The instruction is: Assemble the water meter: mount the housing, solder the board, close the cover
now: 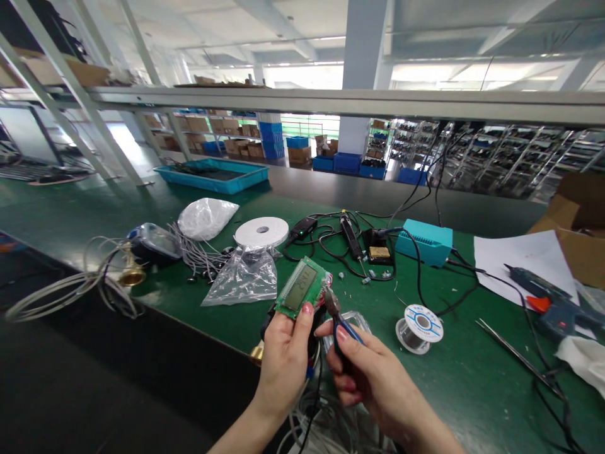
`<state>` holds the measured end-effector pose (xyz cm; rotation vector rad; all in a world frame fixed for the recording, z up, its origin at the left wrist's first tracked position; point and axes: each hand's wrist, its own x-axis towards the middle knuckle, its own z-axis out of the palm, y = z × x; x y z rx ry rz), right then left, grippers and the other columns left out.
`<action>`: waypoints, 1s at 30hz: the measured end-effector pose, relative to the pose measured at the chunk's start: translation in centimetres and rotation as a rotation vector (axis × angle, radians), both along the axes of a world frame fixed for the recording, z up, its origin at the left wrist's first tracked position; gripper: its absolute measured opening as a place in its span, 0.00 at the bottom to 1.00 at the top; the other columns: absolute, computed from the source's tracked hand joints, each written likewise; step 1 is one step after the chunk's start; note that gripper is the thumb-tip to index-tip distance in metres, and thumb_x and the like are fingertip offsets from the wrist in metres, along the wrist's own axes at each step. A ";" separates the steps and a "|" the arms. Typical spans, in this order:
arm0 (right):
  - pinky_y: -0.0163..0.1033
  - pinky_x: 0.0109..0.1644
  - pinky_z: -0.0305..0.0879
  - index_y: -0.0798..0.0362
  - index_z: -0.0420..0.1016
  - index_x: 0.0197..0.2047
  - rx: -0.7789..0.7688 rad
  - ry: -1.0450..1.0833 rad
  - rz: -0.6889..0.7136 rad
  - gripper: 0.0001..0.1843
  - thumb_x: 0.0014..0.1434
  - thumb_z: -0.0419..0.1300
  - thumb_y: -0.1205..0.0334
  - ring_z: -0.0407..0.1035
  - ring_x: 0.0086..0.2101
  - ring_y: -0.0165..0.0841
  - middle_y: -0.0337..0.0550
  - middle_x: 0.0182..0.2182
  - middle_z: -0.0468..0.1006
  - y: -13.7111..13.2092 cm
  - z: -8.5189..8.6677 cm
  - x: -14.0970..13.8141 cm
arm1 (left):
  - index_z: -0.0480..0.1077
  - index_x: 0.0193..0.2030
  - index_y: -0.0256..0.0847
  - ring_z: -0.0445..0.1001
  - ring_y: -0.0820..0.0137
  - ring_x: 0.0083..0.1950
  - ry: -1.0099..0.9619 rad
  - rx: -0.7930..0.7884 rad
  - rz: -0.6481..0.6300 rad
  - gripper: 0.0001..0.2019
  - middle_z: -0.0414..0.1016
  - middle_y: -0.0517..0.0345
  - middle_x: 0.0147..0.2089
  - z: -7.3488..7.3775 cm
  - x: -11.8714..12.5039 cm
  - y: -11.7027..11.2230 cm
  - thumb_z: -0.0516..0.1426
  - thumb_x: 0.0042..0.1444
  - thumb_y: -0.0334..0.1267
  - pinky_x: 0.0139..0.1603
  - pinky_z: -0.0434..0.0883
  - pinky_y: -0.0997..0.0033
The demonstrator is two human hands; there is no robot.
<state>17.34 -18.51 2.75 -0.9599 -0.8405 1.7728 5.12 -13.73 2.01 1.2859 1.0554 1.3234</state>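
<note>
My left hand grips a small green circuit board with an LCD screen, thumb on its lower edge, holding it tilted above the green bench. My right hand is closed round blue-handled cutters, whose jaws touch the board's right edge, where red and white wires show. Under both hands lie a clear plastic housing, a brass fitting and loose wires.
On the green bench lie a solder spool, a teal soldering station with its iron, a white tape roll, plastic bags, a glue gun on paper, tweezers, a cardboard box and a blue tray.
</note>
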 end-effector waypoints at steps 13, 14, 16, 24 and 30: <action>0.29 0.22 0.47 0.50 0.69 0.50 0.039 -0.193 -0.190 0.24 0.56 0.59 0.45 0.52 0.21 0.23 0.33 0.24 0.62 -2.3 -1.8 5.5 | 0.68 0.53 0.38 0.73 0.63 0.54 -0.316 -0.007 -0.034 0.17 0.74 0.49 0.53 0.0 -1.3 1.5 0.56 0.58 0.42 0.60 0.65 0.61; 0.29 0.23 0.50 0.50 0.69 0.51 0.037 -0.337 -0.195 0.25 0.56 0.58 0.43 0.56 0.22 0.24 0.34 0.25 0.65 -3.0 -2.1 6.1 | 0.68 0.53 0.38 0.73 0.63 0.53 -0.278 0.006 -0.047 0.18 0.74 0.49 0.54 0.2 -1.4 1.5 0.57 0.57 0.42 0.60 0.66 0.61; 0.31 0.27 0.60 0.50 0.71 0.51 0.047 -0.683 -0.208 0.26 0.55 0.56 0.42 0.65 0.27 0.29 0.40 0.31 0.73 -4.6 -3.2 8.0 | 0.68 0.52 0.37 0.73 0.63 0.53 -0.191 0.038 -0.069 0.19 0.74 0.48 0.54 0.4 -1.7 1.8 0.60 0.54 0.41 0.59 0.66 0.61; 0.44 0.38 0.72 0.52 0.74 0.47 0.200 -1.676 -0.463 0.30 0.53 0.52 0.38 0.76 0.33 0.42 0.50 0.36 0.79 -11.1 -12.3 18.2 | 0.64 0.55 0.38 0.73 0.61 0.53 0.003 0.093 -0.051 0.25 0.74 0.49 0.53 0.3 -2.8 3.8 0.61 0.51 0.44 0.59 0.64 0.58; 0.47 0.34 0.69 0.58 0.70 0.49 0.454 -2.118 -0.650 0.30 0.59 0.46 0.41 0.72 0.32 0.44 0.54 0.35 0.74 -10.7 -15.2 20.4 | 0.67 0.51 0.36 0.76 0.60 0.48 0.050 0.095 -0.081 0.25 0.77 0.48 0.48 0.6 -2.6 4.8 0.62 0.48 0.47 0.53 0.70 0.57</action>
